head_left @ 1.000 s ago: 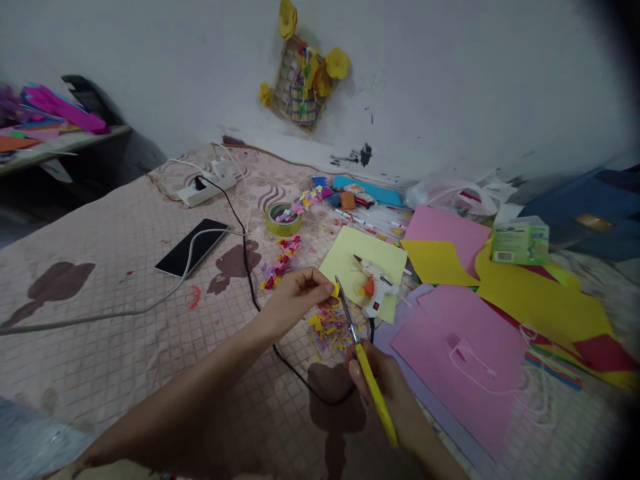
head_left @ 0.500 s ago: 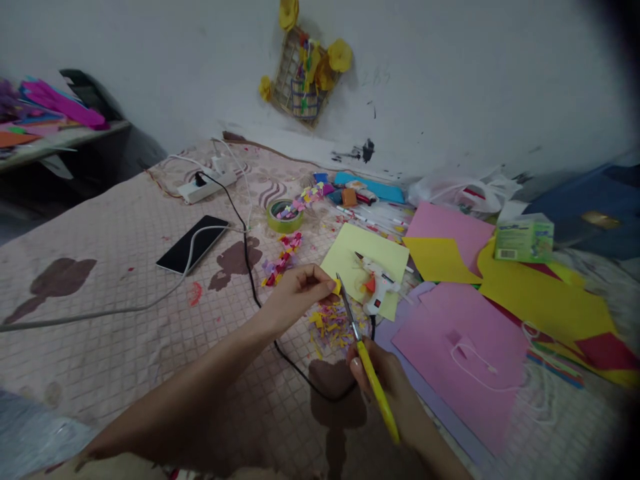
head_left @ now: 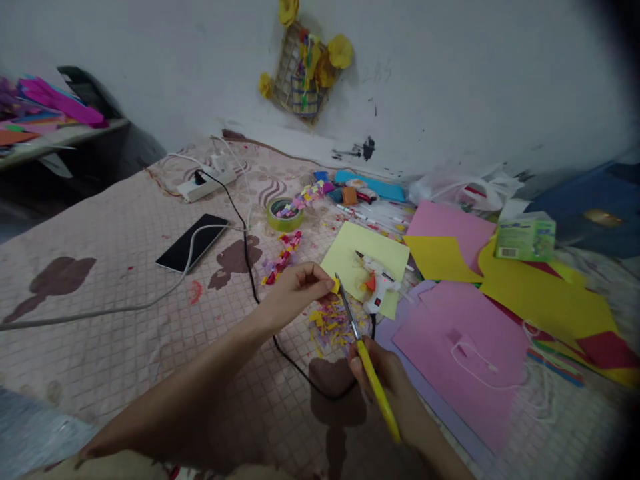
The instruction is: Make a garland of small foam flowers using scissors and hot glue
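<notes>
The yellow-handled scissors [head_left: 377, 392] are gripped in the closed right hand [head_left: 387, 370], blades pointed away at the yellow paper piece [head_left: 335, 286]; whether the blades are parted cannot be told. That piece is pinched between left thumb and forefinger, the left hand [head_left: 293, 295] being reached in from the near left, above the covered surface. Beneath, cut scraps [head_left: 333, 325] are heaped. The glue gun [head_left: 383, 288] is laid on a pale sheet [head_left: 345, 243]. Farther off, clustered paper bits [head_left: 283, 257] appear assembled; large sheets are left.
</notes>
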